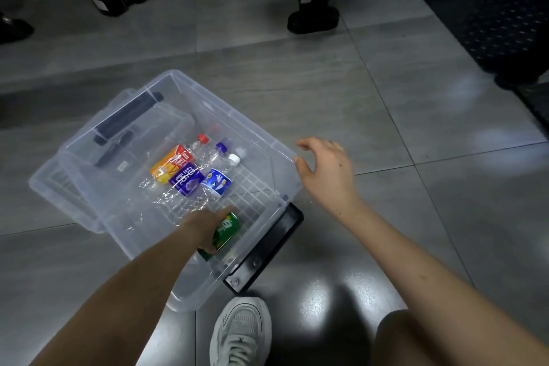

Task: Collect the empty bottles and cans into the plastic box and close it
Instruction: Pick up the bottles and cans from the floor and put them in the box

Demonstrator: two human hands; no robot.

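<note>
The grey tiled floor [386, 104] lies bare to the right of and beyond the box, with dark equipment cut off along the top edge and a dark mat [505, 24] at the upper right. The clear box [184, 86] sits open on the floor, its far rim free. Its clear lid [53, 187] lies partly under the left side, so where lid ends and box wall begins is hard to make out. A black latch [267, 246] hangs off the near right edge.

Inside lie 3 bottles [190, 178] side by side, caps pointing away, their clear bodies nearly lost against the grid bottom. The right half of the box bottom is open.

The left hand [205, 226] is down inside the box, clamped on a green can [225, 229]; the hand hides much of the can. The right hand [329, 169] hovers with fingers spread at the box's right rim; contact is unclear. A white shoe [240, 333] stands just beside the near corner.
</note>
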